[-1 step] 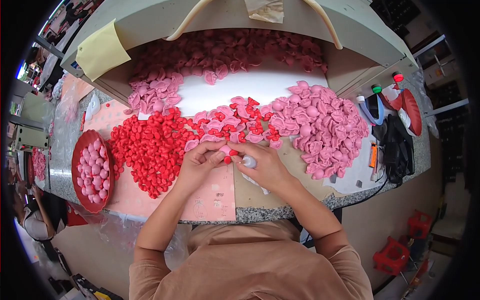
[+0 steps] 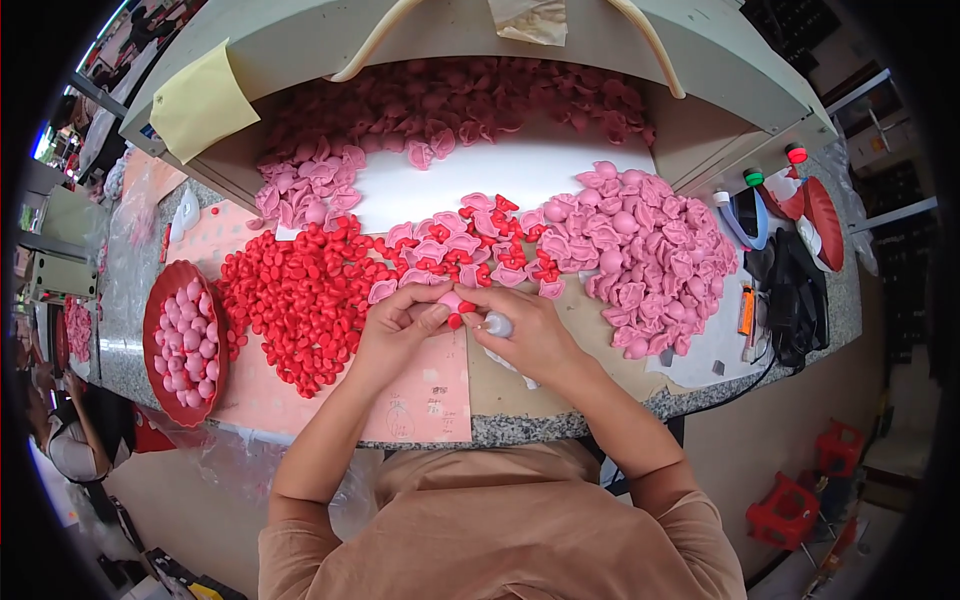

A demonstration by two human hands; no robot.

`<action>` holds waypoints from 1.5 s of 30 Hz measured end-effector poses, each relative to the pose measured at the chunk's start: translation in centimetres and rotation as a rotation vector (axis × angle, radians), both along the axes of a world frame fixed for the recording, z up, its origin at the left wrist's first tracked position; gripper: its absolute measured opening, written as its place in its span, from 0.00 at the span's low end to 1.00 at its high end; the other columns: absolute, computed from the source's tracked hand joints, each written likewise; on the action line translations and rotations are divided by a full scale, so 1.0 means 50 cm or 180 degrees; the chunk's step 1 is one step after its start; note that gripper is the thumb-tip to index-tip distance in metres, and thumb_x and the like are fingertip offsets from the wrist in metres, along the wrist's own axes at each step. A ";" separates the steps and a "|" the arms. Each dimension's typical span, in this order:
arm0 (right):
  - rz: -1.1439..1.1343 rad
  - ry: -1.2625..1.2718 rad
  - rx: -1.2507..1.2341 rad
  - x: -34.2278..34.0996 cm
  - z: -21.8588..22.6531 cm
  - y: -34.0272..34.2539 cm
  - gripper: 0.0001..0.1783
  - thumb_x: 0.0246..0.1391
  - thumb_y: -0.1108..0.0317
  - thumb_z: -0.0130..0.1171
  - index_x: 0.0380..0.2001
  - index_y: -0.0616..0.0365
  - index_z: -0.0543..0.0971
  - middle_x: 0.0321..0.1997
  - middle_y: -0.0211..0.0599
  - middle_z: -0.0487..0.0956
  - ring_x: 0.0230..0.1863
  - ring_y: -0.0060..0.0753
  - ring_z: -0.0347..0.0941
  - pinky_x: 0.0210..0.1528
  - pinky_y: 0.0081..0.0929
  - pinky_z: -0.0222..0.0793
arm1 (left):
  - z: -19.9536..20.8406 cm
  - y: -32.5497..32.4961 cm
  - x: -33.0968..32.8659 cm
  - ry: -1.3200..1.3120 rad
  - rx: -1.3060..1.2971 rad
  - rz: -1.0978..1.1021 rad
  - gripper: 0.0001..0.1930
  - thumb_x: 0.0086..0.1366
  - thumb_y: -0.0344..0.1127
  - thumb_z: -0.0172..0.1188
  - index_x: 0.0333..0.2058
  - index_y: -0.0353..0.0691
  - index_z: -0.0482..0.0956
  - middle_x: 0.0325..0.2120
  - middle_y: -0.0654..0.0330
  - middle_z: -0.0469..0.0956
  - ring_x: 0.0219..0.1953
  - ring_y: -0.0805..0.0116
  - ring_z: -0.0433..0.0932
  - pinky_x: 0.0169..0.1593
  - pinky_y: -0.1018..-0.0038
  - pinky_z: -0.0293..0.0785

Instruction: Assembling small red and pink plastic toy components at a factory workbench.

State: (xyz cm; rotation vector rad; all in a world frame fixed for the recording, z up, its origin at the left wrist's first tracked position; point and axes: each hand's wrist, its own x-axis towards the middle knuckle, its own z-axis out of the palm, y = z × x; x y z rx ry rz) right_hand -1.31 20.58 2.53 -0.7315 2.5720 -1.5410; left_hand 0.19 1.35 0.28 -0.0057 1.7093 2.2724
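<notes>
A small pink-and-red piece (image 2: 451, 299) is pinched between two bare hands, low over the middle of a bench (image 2: 490, 431). The left hand (image 2: 402, 318) closes thumb and fingers on it; the right hand (image 2: 535, 328), fingers curled in, grips it too, with a whitish bottle (image 2: 498, 324) tucked in its palm. Just beyond lie pink shells with red parts (image 2: 462, 241). Left, a heap of red pieces (image 2: 310, 300) and a red dish of pink balls (image 2: 158, 375); right, a heap of pink pieces (image 2: 650, 250).
</notes>
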 end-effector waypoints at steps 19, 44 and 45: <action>-0.0063 -0.0274 -0.0675 -0.012 -0.012 0.002 0.19 0.47 0.78 0.59 0.45 0.58 0.75 0.40 0.38 0.78 0.38 0.26 0.76 0.41 0.23 0.71 | 0.002 0.005 -0.007 -0.0120 0.0256 0.0226 0.14 0.64 0.28 0.51 0.48 0.36 0.70 0.43 0.59 0.74 0.45 0.71 0.74 0.48 0.72 0.75; 0.0142 -0.1881 -0.1175 -0.025 -0.013 0.013 0.18 0.50 0.74 0.59 0.46 0.64 0.74 0.44 0.34 0.74 0.45 0.21 0.70 0.47 0.20 0.66 | 0.005 -0.008 -0.001 -0.0471 0.0258 -0.0150 0.10 0.61 0.23 0.53 0.42 0.34 0.73 0.40 0.58 0.76 0.43 0.70 0.75 0.49 0.71 0.75; 0.0150 -0.1892 -0.1168 -0.026 -0.012 0.013 0.18 0.50 0.74 0.59 0.46 0.64 0.74 0.44 0.34 0.74 0.45 0.21 0.70 0.47 0.20 0.66 | 0.005 -0.008 -0.002 -0.0481 0.0263 -0.0138 0.10 0.61 0.23 0.53 0.42 0.34 0.73 0.40 0.58 0.76 0.43 0.70 0.75 0.49 0.71 0.75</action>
